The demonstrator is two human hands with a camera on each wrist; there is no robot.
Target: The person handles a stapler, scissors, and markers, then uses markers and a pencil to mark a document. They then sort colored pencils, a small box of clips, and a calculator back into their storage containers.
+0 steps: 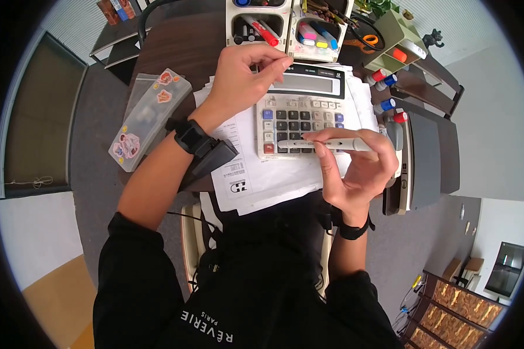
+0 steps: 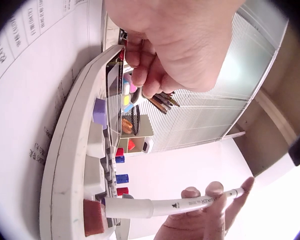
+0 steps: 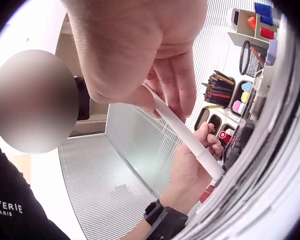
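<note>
My right hand point(image 1: 361, 174) pinches a white marker point(image 1: 343, 143) between thumb and fingers. The marker is held crosswise over the bottom rows of keys on a large white calculator point(image 1: 305, 119), pointing left. In the left wrist view the marker's wide end point(image 2: 127, 208) overlaps the calculator's red corner key point(image 2: 93, 217). My left hand point(image 1: 241, 78) hovers by the calculator's upper left, covering part of its display point(image 1: 308, 85). Its fingers are loosely bent and nothing shows between them. The calculator rests on a stack of printed papers point(image 1: 273, 186).
A clear pencil case with stickers point(image 1: 148, 119) lies left on the dark table. White organizers point(image 1: 314, 54) with markers and highlighters stand behind the calculator. Right of the papers are red- and blue-capped bottles point(image 1: 384, 106), a green shelf box point(image 1: 393, 43) and a dark grey device point(image 1: 431, 157).
</note>
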